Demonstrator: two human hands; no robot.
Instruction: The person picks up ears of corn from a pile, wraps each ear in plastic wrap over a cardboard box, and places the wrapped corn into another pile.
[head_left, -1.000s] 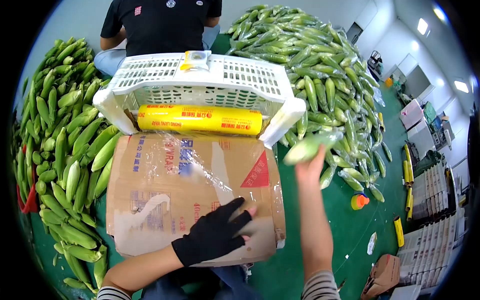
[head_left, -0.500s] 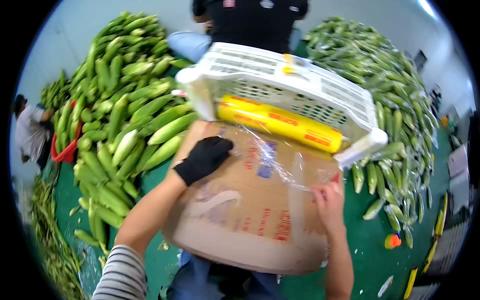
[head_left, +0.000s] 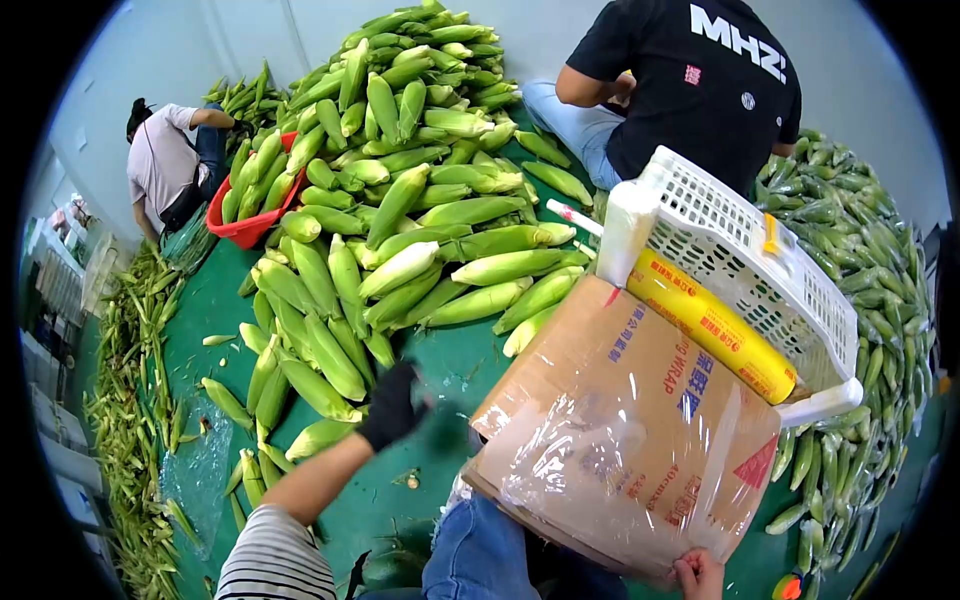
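Note:
My left hand (head_left: 393,408), in a black glove, is over the green floor beside the nearest ears of corn (head_left: 322,437). Motion blurs its fingers, and I see nothing in it. My right hand (head_left: 698,572), bare, pinches the clear plastic wrap (head_left: 610,470) at the near edge of a cardboard box (head_left: 640,345). The film lies shiny across the box top. Against the far side of the box rests a yellow roll of wrap (head_left: 712,325), in front of a white plastic basket (head_left: 760,260) on its side.
A large heap of husked-green corn (head_left: 420,190) spreads ahead and left, with a red basket (head_left: 245,225) of ears. Wrapped corn (head_left: 870,290) is piled right. One person in black (head_left: 690,90) sits ahead; another person (head_left: 165,165) sits far left. Loose husks (head_left: 135,400) line the left.
The view has swung left. My left hand has left the box and moved toward the corn. My right hand has drawn the film toward me, down to the near box edge.

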